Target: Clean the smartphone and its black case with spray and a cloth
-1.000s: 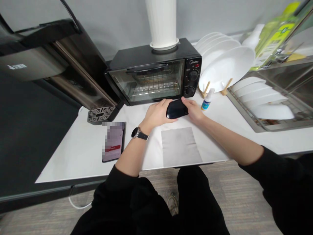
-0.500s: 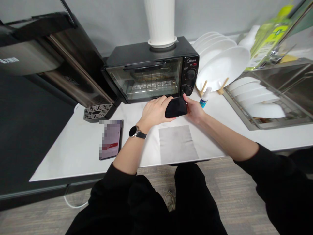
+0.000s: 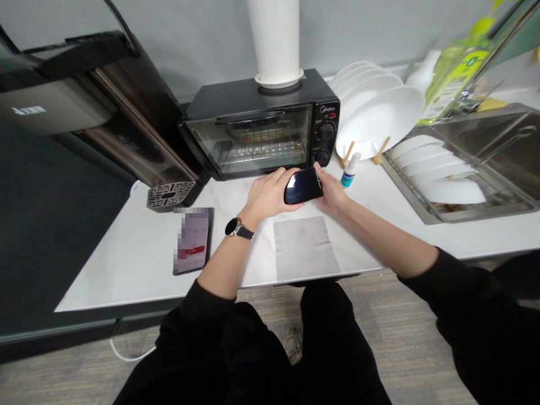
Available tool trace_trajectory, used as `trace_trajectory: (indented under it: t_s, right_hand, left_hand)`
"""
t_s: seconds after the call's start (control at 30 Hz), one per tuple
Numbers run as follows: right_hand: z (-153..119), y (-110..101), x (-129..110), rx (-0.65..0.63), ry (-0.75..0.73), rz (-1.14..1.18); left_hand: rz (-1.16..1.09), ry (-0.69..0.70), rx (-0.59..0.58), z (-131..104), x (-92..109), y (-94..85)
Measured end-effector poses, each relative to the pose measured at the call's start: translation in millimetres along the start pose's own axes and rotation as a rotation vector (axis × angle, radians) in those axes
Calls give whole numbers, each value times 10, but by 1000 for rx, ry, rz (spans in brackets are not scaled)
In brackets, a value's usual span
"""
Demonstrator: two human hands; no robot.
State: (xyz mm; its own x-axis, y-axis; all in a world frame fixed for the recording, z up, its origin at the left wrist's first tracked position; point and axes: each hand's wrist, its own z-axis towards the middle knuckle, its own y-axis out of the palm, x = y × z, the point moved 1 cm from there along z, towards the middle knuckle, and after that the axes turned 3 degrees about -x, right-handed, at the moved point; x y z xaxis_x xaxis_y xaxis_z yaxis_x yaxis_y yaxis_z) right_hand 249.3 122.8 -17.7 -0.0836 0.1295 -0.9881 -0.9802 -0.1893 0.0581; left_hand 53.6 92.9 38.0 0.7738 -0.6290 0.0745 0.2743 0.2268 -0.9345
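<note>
Both hands are on the same thing over there: a glossy black oblong object [image 3: 302,188], held just in front of the toaster oven [image 3: 253,135], above the back part of the white worktop [image 3: 135,259]. The left hand [image 3: 268,194] wraps round its left end, fingers over the far side, while the right hand [image 3: 331,190] has the other end, thumb along the edge. So each grip is closed on that one black thing; whether its underside touches the worktop I can't tell from here.

Nearer the person, a grey cloth [image 3: 304,247] lies flat with a few creases, reaching the front edge. A small spray bottle [image 3: 349,173] with a blue label stands just beyond the right hand, near the white plates [image 3: 377,124] propped on edge in their wooden rack [image 3: 381,152]. Well off to the left lies a phone [image 3: 194,242], face up, close to the forearm with the black-strapped watch [image 3: 232,226]. A white pot [image 3: 276,45] sits on the oven, and over on the right, white bowls [image 3: 436,163] lean together in the sink [image 3: 426,214].
</note>
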Motion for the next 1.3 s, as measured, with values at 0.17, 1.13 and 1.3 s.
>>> trace_trajectory:
  t_s: [0.17,1.13,1.3]
  right_hand:
    - [-44,125,-69,-6,63,216]
    - [-131,107,-238,-33,62,300]
    - [-159,166,-267,70,-86,213]
  left_hand:
    - [-64,-162,69,26,-75,5]
    - [-252,-202,180,34,3,-15]
    - [-266,-152,218,26,41,-69]
